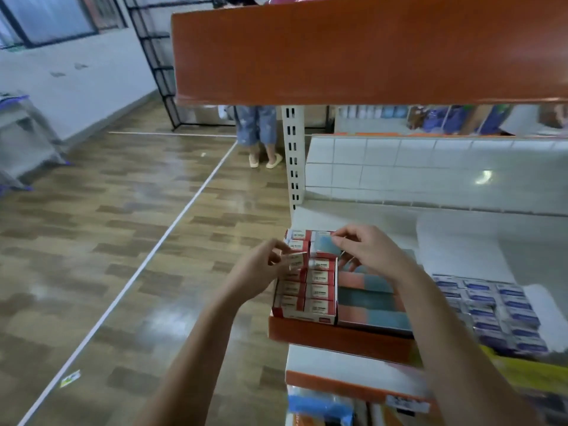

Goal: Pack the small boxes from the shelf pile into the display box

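1. Head view, display box (327, 318): an open red-and-white carton at the left front corner of the shelf (353, 215), holding two columns of small red-and-white boxes stood on end with labels up. The left column runs from the front wall almost to the back; the right column is filled likewise, with a gap near the top.
2. Left hand (261, 269): closed in a pinch on one small box (294, 260), held tilted over the left column, just above the packed rows and touching or nearly touching them; which cannot be told.
3. Right hand (372, 250): fingers curled, thumb and forefinger pinching the corner of a pale blue-faced box (324, 244) at the far end of the right column. Blur hides whether that box is already seated.
4. Shelf pile (373, 298): flat-lying boxes with pink and teal faces, stacked just right of the display box and partly under the right wrist.
5. Blue-and-white cartons (498, 309): a separate block in rows, further right on the same shelf, apart from both hands.
6. Shelf fittings: white deck and white grid back panel (430, 167), orange front edge (338, 339), perforated cream upright (293, 155), orange header board (368, 50) overhead; lower shelves with goods below, too blurred to identify.
7. Room: glossy wood-pattern floor (107, 226) crossed by a white line (172, 229), pale wall at left, black wire rack (159, 56) at the back.
8. Another person's legs (259, 133), in light slippers, stand beyond the upright.
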A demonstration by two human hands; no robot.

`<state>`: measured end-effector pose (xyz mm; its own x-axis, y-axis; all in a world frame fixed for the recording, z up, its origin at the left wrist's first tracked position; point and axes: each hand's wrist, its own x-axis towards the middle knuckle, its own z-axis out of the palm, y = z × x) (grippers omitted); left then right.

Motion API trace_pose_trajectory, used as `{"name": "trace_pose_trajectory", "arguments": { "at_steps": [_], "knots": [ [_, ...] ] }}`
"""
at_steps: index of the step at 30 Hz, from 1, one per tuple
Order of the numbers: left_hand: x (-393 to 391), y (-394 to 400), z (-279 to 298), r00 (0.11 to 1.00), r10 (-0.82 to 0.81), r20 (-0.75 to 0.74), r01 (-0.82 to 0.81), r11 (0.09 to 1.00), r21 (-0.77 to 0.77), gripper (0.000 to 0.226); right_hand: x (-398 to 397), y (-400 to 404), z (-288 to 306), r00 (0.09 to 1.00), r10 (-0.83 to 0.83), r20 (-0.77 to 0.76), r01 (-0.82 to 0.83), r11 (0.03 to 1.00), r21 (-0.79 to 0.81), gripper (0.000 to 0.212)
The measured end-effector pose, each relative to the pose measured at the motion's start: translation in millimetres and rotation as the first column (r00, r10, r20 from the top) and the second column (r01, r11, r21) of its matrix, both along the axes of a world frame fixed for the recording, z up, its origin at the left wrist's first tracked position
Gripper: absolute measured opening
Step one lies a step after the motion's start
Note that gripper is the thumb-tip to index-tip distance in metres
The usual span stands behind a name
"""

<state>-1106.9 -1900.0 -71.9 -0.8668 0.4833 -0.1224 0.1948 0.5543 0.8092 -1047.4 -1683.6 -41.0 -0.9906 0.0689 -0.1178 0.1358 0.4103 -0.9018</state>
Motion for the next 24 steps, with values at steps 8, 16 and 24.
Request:
{"name": "trace_pose_trajectory", "arguments": {
  "at_steps": [8, 16, 24],
  "knots": [
    [3, -2, -2, 0.899, -0.106, -0.426, 0.008, 0.974, -0.226, 0.017, 7, -23, -7, 0.991, -0.135, 0.001, 0.135, 0.991, 0.008, 0.006],
    [8, -1, -6, 0.846, -0.084, -0.526, -0.085, 0.954, -0.287, 0.030, 10, -29, -11, 0.986, -0.164, -0.012, 0.164, 0.986, 0.025, 0.006],
    [4, -1, -8, 0.854, -0.123, -0.505, -0.065, 0.938, -0.340, 0.031, 7, -27, -13, 0.989, -0.148, -0.001, 0.148, 0.988, 0.033, 0.007]
  ]
}}
